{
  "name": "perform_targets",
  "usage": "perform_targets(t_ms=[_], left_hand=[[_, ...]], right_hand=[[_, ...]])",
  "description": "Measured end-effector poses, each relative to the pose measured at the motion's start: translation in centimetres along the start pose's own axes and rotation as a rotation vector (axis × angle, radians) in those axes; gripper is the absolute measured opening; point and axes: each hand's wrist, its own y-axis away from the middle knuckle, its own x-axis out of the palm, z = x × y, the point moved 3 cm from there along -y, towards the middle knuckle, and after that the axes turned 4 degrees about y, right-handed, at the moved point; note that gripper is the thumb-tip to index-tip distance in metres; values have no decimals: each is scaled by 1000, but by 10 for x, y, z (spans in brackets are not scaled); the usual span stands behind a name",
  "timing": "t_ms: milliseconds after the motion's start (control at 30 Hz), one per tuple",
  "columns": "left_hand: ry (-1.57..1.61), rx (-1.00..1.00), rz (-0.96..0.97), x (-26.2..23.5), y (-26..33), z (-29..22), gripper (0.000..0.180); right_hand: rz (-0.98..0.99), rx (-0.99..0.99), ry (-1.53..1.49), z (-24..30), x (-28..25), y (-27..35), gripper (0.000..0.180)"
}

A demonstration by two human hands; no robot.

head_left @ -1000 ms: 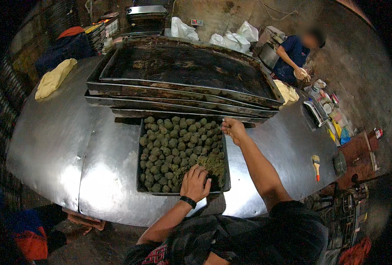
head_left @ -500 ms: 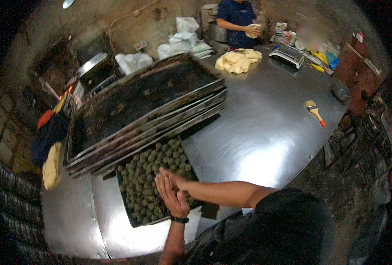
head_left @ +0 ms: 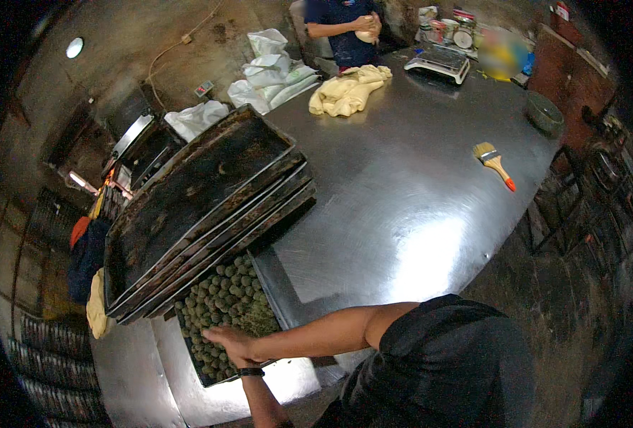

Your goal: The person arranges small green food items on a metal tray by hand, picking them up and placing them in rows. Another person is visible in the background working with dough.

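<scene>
My right hand [head_left: 229, 344] lies over my left hand [head_left: 246, 362], their palms together above the near part of a shallow dark tray [head_left: 266, 291]. The right hand's fingers are held close together and point left. Anything between the palms is hidden, and the left hand's fingers are covered by the right; a black band circles the left wrist. Many dark greenish-brown balls [head_left: 220, 291] fill much of the tray. Along its right side lies a loose, crumbly heap [head_left: 261, 315] of similar colour.
Beyond the tray, a stack of blackened baking trays [head_left: 195, 192] stands on the metal table [head_left: 373, 164]. Farther off are a large dough lump [head_left: 348, 91], a scale [head_left: 437, 64], a bowl [head_left: 544, 114] and a brush [head_left: 494, 160]. Across the table, another person [head_left: 341, 36] handles dough.
My view has shifted, so the scene sits differently. Earlier my palms met with the left hand's fingers showing; now the right hand has turned over and covers them.
</scene>
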Motion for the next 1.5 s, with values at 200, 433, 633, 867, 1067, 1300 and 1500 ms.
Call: perform_targets(t_ms=[200,433,633,867,1067,1300,1500], left_hand=[[-44,74,-127,1,3,-33,70],[228,26,34,-30,16,53,70],[-207,176,-156,-39,18,10,40],[301,38,9,56,70,-45,24],[348,-357,603,254,153,-48,23],[391,-261,1572,462,249,-125,41],[358,-349,1448,526,251,-102,37]], right_hand=[[116,-124,14,-54,25,-28,61],[-40,436,-612,18,1,-9,72],[-108,-2,-553,50,-56,62,30],[-211,282,-729,-31,-127,237,25],[-478,319,-821,-106,-241,421,25],[-1039,123,-972,-126,-354,653,22],[-1185,126,-992,-111,-446,685,23]])
